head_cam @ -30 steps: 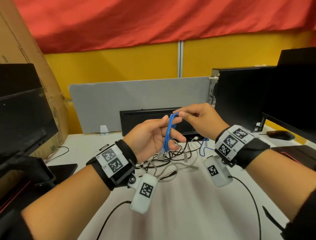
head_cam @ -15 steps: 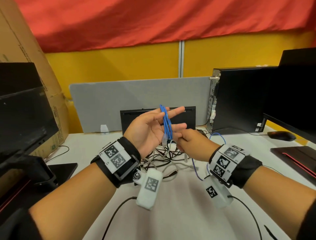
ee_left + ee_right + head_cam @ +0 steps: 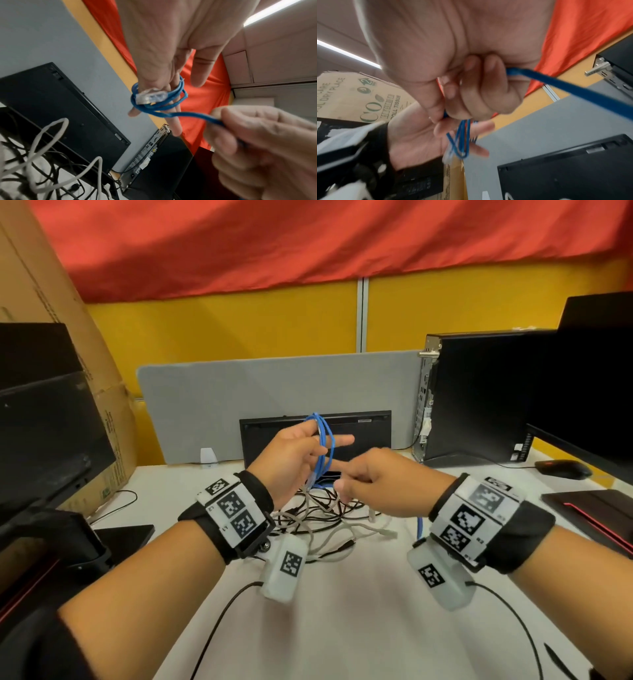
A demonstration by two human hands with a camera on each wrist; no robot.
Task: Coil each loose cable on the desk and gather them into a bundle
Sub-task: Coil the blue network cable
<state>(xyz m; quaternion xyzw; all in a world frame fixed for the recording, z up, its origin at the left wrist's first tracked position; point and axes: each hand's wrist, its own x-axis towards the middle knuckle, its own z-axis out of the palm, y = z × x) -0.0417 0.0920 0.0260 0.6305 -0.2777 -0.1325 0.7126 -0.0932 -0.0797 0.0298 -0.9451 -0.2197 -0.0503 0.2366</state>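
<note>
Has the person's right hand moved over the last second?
Yes. The right hand has dropped, from level with the top edge of the black keyboard stood on edge to near its foot, pinching the blue cable.

The cardboard box (image 3: 351, 102) bears green print in the right wrist view: "DRY PLACE", large "CO", "OLL TISSUE" and an arrow sign with "2". Square coded markers sit on the wrist bands (image 3: 236, 515); their small labels are unreadable.

The white bench (image 3: 359, 628) carries a tangle of black and white cables (image 3: 322, 518) at its middle. Behind them a black keyboard (image 3: 363, 426) stands on edge against a grey divider (image 3: 239, 405). A computer tower (image 3: 479, 398) and a mouse (image 3: 561, 469) sit to the right.
</note>
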